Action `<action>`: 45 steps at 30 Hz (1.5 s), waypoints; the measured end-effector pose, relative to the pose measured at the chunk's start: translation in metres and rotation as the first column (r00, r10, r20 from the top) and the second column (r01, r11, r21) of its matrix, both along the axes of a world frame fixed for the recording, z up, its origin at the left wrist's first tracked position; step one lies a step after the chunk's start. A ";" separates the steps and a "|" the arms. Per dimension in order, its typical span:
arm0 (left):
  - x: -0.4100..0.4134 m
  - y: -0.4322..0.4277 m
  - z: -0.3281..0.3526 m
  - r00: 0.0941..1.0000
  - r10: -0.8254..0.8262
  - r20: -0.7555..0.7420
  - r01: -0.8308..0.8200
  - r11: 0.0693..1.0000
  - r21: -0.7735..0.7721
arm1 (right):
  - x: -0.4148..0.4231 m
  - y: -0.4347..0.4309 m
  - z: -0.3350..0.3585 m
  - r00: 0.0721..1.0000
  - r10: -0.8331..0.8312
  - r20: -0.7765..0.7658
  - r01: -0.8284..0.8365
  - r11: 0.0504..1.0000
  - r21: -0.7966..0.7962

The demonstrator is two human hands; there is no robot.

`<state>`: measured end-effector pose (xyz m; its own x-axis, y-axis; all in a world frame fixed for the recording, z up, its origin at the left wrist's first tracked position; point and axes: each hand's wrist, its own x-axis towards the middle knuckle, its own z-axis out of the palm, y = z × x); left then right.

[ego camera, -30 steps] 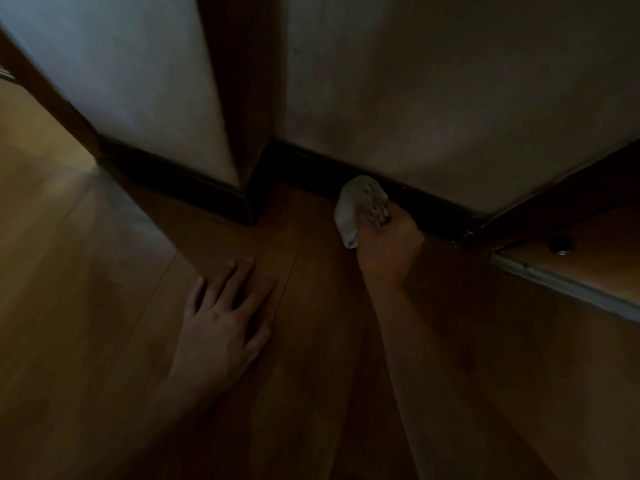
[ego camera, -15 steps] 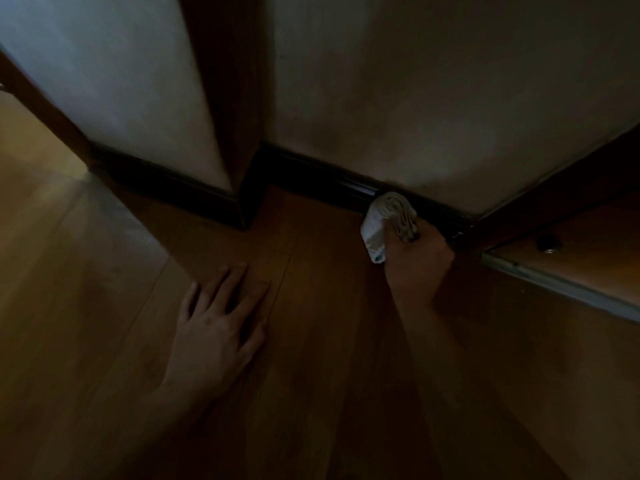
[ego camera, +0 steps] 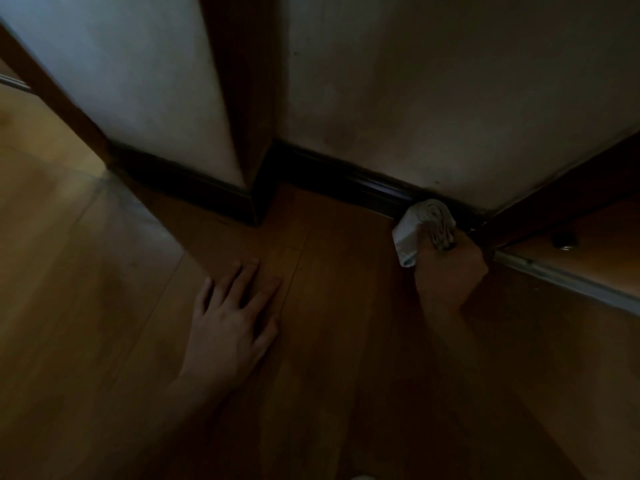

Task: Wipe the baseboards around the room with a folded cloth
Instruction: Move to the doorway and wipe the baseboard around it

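A dark baseboard [ego camera: 349,183] runs along the foot of the pale wall and wraps round a protruding wall corner at centre left. My right hand [ego camera: 448,271] grips a folded white cloth [ego camera: 420,225] and presses it against the right end of the baseboard, close to a door frame. My left hand [ego camera: 233,320] lies flat on the wooden floor, fingers spread, well apart from the cloth.
A wooden door frame [ego camera: 561,188] and a metal threshold strip [ego camera: 568,282] sit at the right, with a small round floor fitting [ego camera: 564,240] beyond. The wall corner [ego camera: 242,161] juts out at centre. Wooden floor [ego camera: 346,375] fills the foreground.
My right hand has slid the cloth rightward along the baseboard, from near the wall corner to the door frame. My left hand stays planted on the floor.
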<state>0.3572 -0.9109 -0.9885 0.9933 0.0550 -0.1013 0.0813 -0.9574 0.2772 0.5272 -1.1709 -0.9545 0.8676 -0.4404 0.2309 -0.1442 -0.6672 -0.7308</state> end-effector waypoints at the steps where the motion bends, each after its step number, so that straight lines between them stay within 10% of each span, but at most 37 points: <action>1: 0.000 0.000 0.000 1.000 0.003 -0.002 -0.003 1.000 0.001 | 0.001 0.003 0.001 1.000 0.020 -0.003 -0.020 1.000 0.004; 18: 0.000 -0.001 0.000 1.000 0.008 -0.010 -0.008 1.000 0.005 | 0.022 0.118 -0.007 0.945 0.323 -0.058 -0.321 0.946 0.041; 45: 0.050 -0.055 0.006 0.969 -0.245 0.020 0.244 0.970 0.010 | 0.006 -0.024 -0.003 0.998 0.053 -0.029 -0.052 0.998 0.018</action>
<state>0.4073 -0.9655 -0.9821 0.9786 -0.1892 -0.0809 -0.1612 -0.9494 0.2696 0.5332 -1.1948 -0.9572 0.8959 -0.3979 0.1976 -0.1309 -0.6615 -0.7385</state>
